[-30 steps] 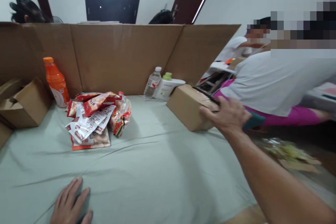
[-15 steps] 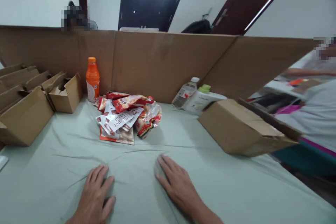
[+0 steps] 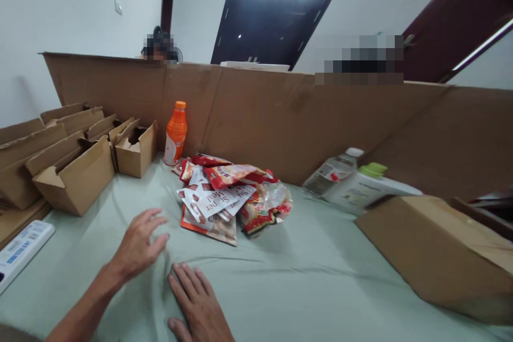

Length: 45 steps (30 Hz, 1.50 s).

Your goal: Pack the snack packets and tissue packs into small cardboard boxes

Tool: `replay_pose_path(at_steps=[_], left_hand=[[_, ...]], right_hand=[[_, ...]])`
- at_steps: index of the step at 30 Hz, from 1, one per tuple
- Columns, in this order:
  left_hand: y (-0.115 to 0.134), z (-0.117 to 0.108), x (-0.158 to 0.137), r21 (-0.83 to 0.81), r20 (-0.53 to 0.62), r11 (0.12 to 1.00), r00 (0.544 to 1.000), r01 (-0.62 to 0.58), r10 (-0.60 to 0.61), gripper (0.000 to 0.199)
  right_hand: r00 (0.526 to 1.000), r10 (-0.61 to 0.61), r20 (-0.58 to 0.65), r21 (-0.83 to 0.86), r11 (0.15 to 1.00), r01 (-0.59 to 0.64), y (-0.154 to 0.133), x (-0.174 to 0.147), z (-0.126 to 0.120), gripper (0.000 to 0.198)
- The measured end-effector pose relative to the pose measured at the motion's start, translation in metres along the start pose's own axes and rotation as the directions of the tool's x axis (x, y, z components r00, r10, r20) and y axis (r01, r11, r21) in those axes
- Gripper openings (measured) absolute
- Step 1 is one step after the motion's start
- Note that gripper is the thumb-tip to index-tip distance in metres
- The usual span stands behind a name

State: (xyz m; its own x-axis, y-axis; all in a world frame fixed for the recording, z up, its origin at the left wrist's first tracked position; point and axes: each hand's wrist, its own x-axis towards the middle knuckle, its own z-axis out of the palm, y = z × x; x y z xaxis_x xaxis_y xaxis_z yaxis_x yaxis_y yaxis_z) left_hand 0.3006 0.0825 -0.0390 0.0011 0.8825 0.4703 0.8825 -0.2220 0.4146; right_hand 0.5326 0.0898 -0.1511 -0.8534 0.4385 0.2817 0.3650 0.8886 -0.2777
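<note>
My left hand (image 3: pixel 140 243) is raised a little above the green cloth (image 3: pixel 304 299), fingers spread and slightly bent, with nothing in it. It is to the left of a pile of snack packets. My right hand (image 3: pixel 198 304) lies flat on the cloth in front of the pile, its fingers stretched out. White packets lettered "Super Meal" (image 3: pixel 216 202) rest on top of the pile, beside a red packet (image 3: pixel 236 173). A clear and red crinkled packet (image 3: pixel 266 208) lies at its right side. Neither hand touches the packets.
Behind the pile stands an orange bottle (image 3: pixel 176 133). Open cardboard boxes (image 3: pixel 86 176) and a white power strip (image 3: pixel 26 251) are at left. At right lie a clear bottle (image 3: pixel 334 171), a white bottle (image 3: pixel 368 189) and a cardboard box (image 3: pixel 436 251). A cardboard wall (image 3: pixel 280 123) closes the back.
The view has turned left, bringing the power strip further into sight. My left hand has lifted off the cloth and moved forward. My right hand has slid left, closer to the left one.
</note>
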Motion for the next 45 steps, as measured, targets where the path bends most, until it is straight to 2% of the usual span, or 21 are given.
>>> replay_pose_path(at_steps=[5,8,15,18,21,24,26,29,31,34,36,38,41,43,45], left_hand=[[-0.031,-0.035,0.034,0.047,-0.213,0.995,0.974,0.088,-0.076,0.028],[-0.041,-0.051,0.044,0.104,-0.312,0.986,0.945,0.133,-0.095,0.03],[-0.061,-0.06,0.085,0.259,-0.357,0.945,0.929,0.201,-0.1,0.033],[-0.068,-0.08,0.091,0.339,-0.43,0.892,0.893,0.298,-0.135,0.04],[-0.08,-0.113,0.084,0.393,-0.473,0.818,0.855,0.42,-0.212,0.048],[-0.096,-0.142,0.072,0.439,-0.391,0.771,0.871,0.46,-0.297,0.043],[-0.107,-0.152,0.065,0.461,-0.374,0.737,0.862,0.494,-0.343,0.037],[-0.114,-0.157,0.059,0.47,-0.42,0.703,0.836,0.534,-0.354,0.031],[-0.108,-0.155,0.052,0.472,-0.424,0.727,0.852,0.498,-0.309,0.028],[-0.081,-0.15,0.033,0.46,-0.383,0.813,0.906,0.357,-0.181,0.029],[-0.056,-0.142,0.017,0.432,-0.326,0.877,0.943,0.21,-0.065,0.033],[-0.031,-0.131,0.003,0.386,-0.238,0.922,0.967,0.009,0.09,0.03],[0.002,-0.112,-0.013,0.265,-0.137,0.917,0.929,-0.3,0.344,0.016],[0.018,-0.103,-0.02,0.19,-0.118,0.903,0.904,-0.386,0.412,0.022],[0.03,-0.097,-0.026,0.135,-0.105,0.903,0.9,-0.408,0.422,0.027]], right_hand=[[0.985,-0.099,-0.142,0.007,0.995,0.101,0.013,-0.004,0.008,0.065],[0.98,-0.111,-0.167,0.003,0.994,0.113,0.019,-0.008,0.012,0.065],[0.964,-0.173,-0.203,-0.088,0.984,0.158,0.028,-0.006,0.016,0.059],[0.962,-0.196,-0.191,-0.128,0.976,0.173,0.029,-0.005,0.015,0.056],[0.979,-0.152,-0.135,-0.088,0.986,0.141,0.022,-0.005,0.007,0.054],[0.993,-0.078,-0.092,0.006,0.997,0.079,0.011,-0.003,-0.007,0.052],[0.998,-0.018,-0.066,0.07,0.997,0.022,0.003,-0.001,-0.016,0.053],[0.997,0.073,-0.017,0.144,0.987,-0.07,-0.004,0.002,-0.023,0.054],[0.992,0.122,-0.04,0.18,0.977,-0.113,-0.006,0.003,-0.024,0.047],[0.954,0.202,-0.223,0.222,0.963,-0.152,-0.001,0.003,-0.024,0.032],[0.885,0.261,-0.387,0.244,0.954,-0.175,0.004,0.003,-0.024,0.027],[0.787,0.33,-0.521,0.285,0.937,-0.204,0.011,0.002,-0.026,0.023],[0.668,0.417,-0.616,0.355,0.904,-0.237,0.02,-0.001,-0.031,0.019],[0.625,0.454,-0.634,0.384,0.887,-0.256,0.026,-0.003,-0.034,0.019],[0.595,0.492,-0.636,0.411,0.868,-0.278,0.031,-0.007,-0.034,0.018]])
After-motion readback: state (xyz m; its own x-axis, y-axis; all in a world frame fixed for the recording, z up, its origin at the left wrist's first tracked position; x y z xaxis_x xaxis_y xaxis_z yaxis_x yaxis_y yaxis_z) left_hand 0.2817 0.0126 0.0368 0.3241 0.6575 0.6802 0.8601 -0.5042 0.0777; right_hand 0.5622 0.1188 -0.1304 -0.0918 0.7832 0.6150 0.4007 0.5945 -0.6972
